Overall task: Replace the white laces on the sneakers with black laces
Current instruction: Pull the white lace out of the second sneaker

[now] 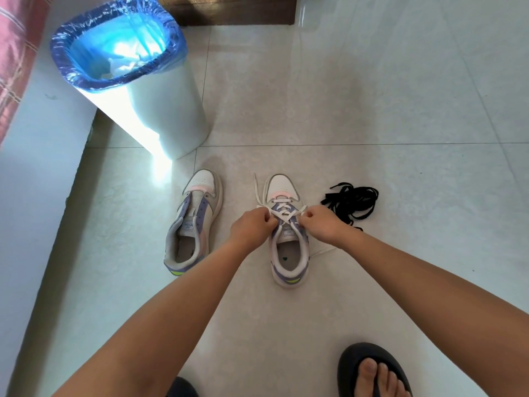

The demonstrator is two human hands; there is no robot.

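Observation:
Two white, lilac and pink sneakers stand toes away from me on the tiled floor. The left sneaker (192, 222) has no lace. The right sneaker (289, 247) still carries a white lace (282, 211), crossed over its upper eyelets, with one loose end trailing past the toe and another lying right of the heel. My left hand (252, 227) pinches the lace on the left side of the shoe. My right hand (320, 224) pinches it on the right side. A tangle of black laces (350, 202) lies on the floor to the right of that shoe.
A white bin (160, 110) lined with a blue bag stands behind the left sneaker. A pale wall or bed edge (37, 179) runs along the left. My foot in a black sandal (372, 371) is at the bottom right. A dark wooden base (229, 10) sits at the far top.

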